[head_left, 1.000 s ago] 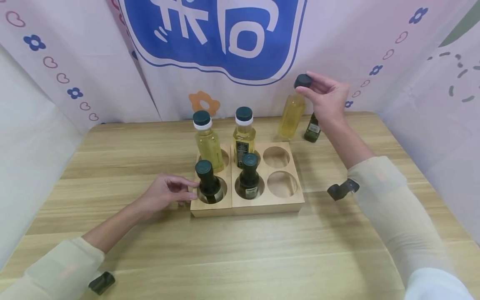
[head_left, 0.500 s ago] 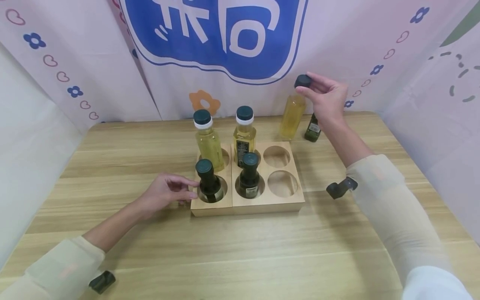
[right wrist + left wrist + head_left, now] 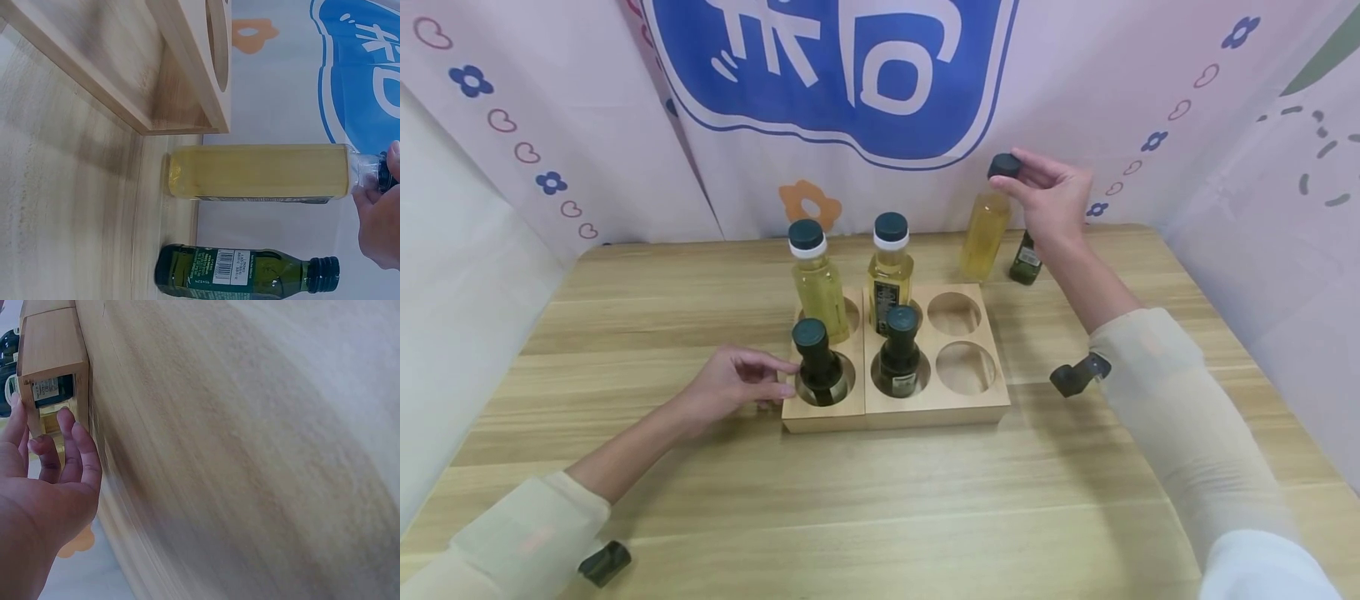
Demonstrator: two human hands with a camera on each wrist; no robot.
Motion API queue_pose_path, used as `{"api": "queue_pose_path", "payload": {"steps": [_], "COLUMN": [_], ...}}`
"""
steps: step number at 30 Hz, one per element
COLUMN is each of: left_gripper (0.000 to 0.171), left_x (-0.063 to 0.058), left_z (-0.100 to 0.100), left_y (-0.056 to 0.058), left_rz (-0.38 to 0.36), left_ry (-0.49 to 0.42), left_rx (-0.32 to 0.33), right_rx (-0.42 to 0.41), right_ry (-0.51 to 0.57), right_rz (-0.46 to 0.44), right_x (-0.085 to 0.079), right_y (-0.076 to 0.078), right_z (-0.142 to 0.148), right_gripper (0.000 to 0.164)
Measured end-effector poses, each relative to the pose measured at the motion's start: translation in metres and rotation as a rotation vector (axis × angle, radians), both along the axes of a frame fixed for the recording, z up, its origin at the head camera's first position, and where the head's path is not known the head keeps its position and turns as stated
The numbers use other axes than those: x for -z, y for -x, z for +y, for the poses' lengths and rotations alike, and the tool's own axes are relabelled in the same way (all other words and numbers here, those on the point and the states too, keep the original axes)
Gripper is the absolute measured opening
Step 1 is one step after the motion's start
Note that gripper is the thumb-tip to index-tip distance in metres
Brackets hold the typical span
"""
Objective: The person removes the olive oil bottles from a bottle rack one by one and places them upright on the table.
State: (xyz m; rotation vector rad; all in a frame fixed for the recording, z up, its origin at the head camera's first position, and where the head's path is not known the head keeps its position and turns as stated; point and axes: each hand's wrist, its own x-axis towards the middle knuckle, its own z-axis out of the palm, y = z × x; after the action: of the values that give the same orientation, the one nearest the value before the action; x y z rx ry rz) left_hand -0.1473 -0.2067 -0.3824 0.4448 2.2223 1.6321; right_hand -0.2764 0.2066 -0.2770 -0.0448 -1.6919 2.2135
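Observation:
My left hand point(image 3: 721, 390) is at the left end of a two-part wooden rack point(image 3: 936, 410), its thumb and index fingertip resting on the top edge; its other fingers curve loosely by the open end in the left wrist view. At the back right, my right hand point(image 3: 1054, 200) pinches the dark cap of a clear bottle of yellow oil point(image 3: 259, 172), upright with its base at the tabletop. The rack carries two clear oil bottles point(image 3: 820, 296) point(image 3: 889, 279) behind and two dark green bottles point(image 3: 818, 362) point(image 3: 902, 358) in front. Its two right-hand holes show bare wood.
A small dark green bottle point(image 3: 237, 272) stands on the wood-grain table point(image 3: 880, 508), just right of the held bottle and partly behind my right hand in the head view. A printed white backdrop point(image 3: 587, 67) rises along the table's back edge. Black straps sit at both sleeves.
My right forearm has shifted slightly left, and the right hand has dipped a little on the cap. My left hand and the bottles in the rack keep their places.

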Motion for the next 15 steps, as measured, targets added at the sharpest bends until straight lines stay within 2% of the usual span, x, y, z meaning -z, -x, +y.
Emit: {"api": "queue_pose_path", "payload": {"steps": [10, 15], "left_gripper": [0.027, 0.028], "left_x": [0.0008, 0.0022], "left_z": [0.0007, 0.0007], "left_y": [0.0, 0.0007], "left_rz": [0.013, 0.017], "left_ry": [-0.018, -0.018], "left_rx": [0.013, 0.014], "right_rx": [-0.004, -0.003], "right_ry": [-0.026, -0.032], "right_rz": [0.004, -0.022], "right_x": [0.0091, 0.0095], "right_y": [0.0049, 0.005], "right_z": [0.0022, 0.0033], "right_gripper": [0.049, 0.05]}}
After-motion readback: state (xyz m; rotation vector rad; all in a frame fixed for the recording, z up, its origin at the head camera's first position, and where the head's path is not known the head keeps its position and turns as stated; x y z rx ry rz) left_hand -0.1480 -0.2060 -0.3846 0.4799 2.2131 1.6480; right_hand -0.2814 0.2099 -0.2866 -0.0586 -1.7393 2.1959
